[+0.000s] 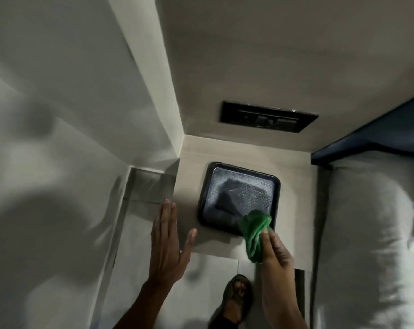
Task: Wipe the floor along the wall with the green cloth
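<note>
My right hand (276,254) grips a crumpled green cloth (255,231), which hangs over the near right corner of a square black tray (202,200) on a low pale surface. The palm of my left hand (166,241) is flat with fingers spread, over the left edge of that pale surface (189,167), holding nothing. The tiled floor (139,257) shows below and to the left, running along the white wall (70,103) on the left.
A dark switch plate (267,119) sits on the far wall above the tray. A bed with white bedding (367,233) fills the right side. My sandalled foot (236,298) stands on the floor between my arms. A metal strip (151,184) lies left of the pale surface.
</note>
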The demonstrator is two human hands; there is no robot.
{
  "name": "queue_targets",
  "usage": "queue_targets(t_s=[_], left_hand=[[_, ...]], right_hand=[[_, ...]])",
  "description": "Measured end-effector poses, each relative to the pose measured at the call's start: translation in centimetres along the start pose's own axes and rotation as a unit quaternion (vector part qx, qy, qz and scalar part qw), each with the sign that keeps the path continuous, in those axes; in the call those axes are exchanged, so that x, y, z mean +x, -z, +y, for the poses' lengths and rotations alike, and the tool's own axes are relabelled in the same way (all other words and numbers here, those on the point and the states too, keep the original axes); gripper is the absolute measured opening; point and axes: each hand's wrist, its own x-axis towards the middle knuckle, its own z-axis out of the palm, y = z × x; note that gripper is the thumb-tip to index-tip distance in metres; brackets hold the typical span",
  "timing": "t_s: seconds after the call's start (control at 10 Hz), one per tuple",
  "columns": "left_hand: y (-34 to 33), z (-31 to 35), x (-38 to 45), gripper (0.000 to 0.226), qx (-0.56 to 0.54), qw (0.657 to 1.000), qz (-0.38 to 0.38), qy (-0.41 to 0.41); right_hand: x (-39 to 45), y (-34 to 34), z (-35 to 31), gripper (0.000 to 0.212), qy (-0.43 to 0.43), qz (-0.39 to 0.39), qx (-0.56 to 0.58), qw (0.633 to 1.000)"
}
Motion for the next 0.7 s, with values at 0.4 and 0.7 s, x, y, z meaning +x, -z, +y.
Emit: queue_targets(t_s=[0.4,0.7], left_hand=[[-4.1,-2.5,2.9,0.089,0.080,0.988,-0.119,-0.050],[0.5,0.4,3.1,0.100,0.040,0.987,-0.152,-0.027]], right_hand=[[7.0,-6.3,6.9,0.065,0.117,-0.054,-0.560,0.818],[4.9,-2.6,2.5,0.068,0.110,-0.052,-0.489,0.864]])
